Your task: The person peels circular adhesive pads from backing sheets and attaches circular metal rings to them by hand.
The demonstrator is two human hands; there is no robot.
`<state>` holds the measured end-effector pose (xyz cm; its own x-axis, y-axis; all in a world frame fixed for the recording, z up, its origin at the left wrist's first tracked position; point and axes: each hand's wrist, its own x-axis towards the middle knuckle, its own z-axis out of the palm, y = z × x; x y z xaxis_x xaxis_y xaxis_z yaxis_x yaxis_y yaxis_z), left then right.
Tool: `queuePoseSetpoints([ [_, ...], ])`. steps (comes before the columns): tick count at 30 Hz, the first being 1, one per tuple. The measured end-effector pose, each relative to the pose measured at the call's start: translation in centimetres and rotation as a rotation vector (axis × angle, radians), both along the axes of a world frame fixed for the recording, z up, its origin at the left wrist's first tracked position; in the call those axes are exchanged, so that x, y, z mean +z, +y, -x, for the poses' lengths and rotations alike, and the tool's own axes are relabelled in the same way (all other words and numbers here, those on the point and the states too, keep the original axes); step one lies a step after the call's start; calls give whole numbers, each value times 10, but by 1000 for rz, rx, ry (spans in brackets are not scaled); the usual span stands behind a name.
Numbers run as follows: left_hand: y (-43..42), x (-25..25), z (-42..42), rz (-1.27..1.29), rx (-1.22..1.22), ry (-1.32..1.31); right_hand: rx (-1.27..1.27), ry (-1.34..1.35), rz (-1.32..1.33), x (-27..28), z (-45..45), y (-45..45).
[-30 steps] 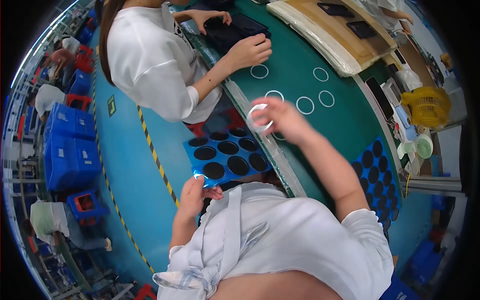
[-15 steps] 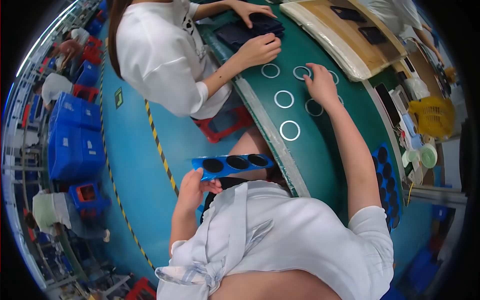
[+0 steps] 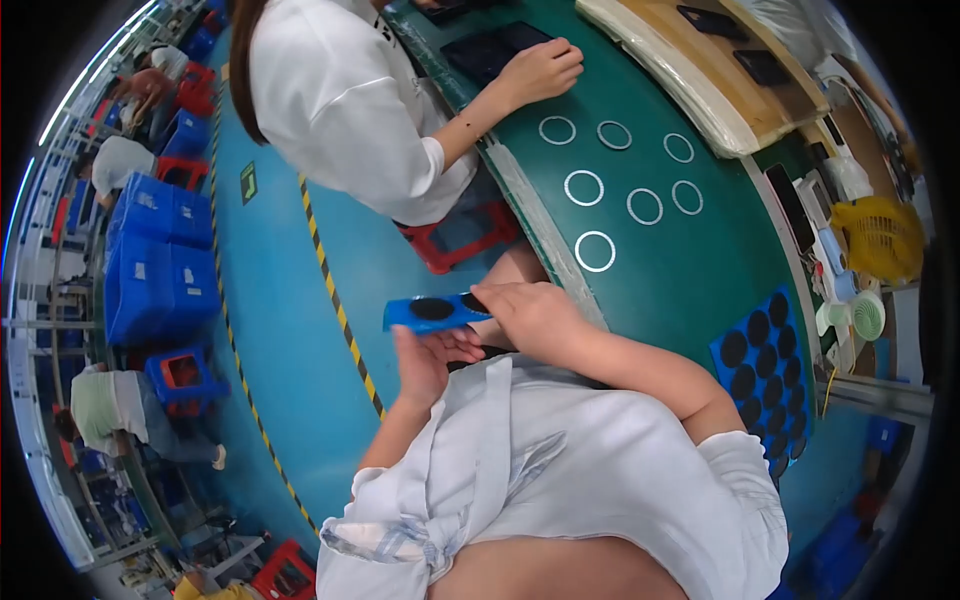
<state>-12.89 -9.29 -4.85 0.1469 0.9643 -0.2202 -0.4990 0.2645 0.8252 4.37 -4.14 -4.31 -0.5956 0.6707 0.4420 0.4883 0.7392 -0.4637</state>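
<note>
My left hand (image 3: 428, 362) is closed on a blue backing strip (image 3: 400, 313) that carries black discs, held in front of my waist. One black disc (image 3: 433, 309) shows whole near the strip's left end. My right hand (image 3: 530, 315) is over the strip's right end, fingertips pinched at a partly covered black disc (image 3: 474, 303); the rest of that end is hidden. Several white rings lie apart on the green table, among them a near ring (image 3: 596, 234) and a far ring (image 3: 614, 122). A blue sheet (image 3: 750, 325) with rows of black discs lies at the table's right edge.
Across the table corner sits a co-worker in a white shirt (image 3: 335, 110), one hand (image 3: 540, 72) by dark flat pieces (image 3: 480, 55). A wrapped board (image 3: 690, 90) bears two dark cases. A yellow basket (image 3: 880, 238) and small fan (image 3: 867, 315) stand right. Blue bins (image 3: 160, 270) are left.
My right hand has come back from the rings to the strip in my left hand. The ring it was touching now lies uncovered. The co-worker's hand has shifted slightly.
</note>
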Motion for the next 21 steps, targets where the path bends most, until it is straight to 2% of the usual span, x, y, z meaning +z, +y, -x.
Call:
queuePoseSetpoints([
  [2, -7, -22, -3, 217, -21, 211, 57, -116, 13, -2, 5, -4],
  [4, 2, -16, -16, 359, 100, 150, 74, -186, -163, -22, 8, -11],
  [6, 1, -31, -9, 422, 66, 60, 131, -185, 36, -24, 3, -18],
  [8, 0, -25, -15, 389, 158, 82, 121, -141, 138, -15, -4, -18],
  [9, 0, -28, -12, 365, 120, 137, 56, -13, 153, -17, -2, -18],
  [10, 0, -31, -8, 341, 91, 194, 28, -11, 150, -15, -1, -17],
  [11, 1, -38, -6, 263, 133, 358, -4, 7, 260, -13, -1, -16],
  [12, 1, -34, -8, 253, 119, 361, -29, 26, 366, -11, 0, -15],
  [14, -2, -18, -17, 69, 14, 785, -74, 69, 323, -11, -1, -14],
  [15, 2, -9, -21, 205, 30, 616, -82, 65, 361, -5, -3, -14],
  [18, 2, -4, -21, 253, 14, 600, -59, 60, 440, 4, -7, -13],
  [19, 5, -18, -14, 74, -32, 494, -27, 105, 474, 3, -8, -12],
  [20, 3, -30, -7, 73, -35, 496, 4, 150, 510, 1, -10, -11],
  [21, 5, -21, -12, 164, -43, 385, 39, 168, 673, 1, -10, -7],
])
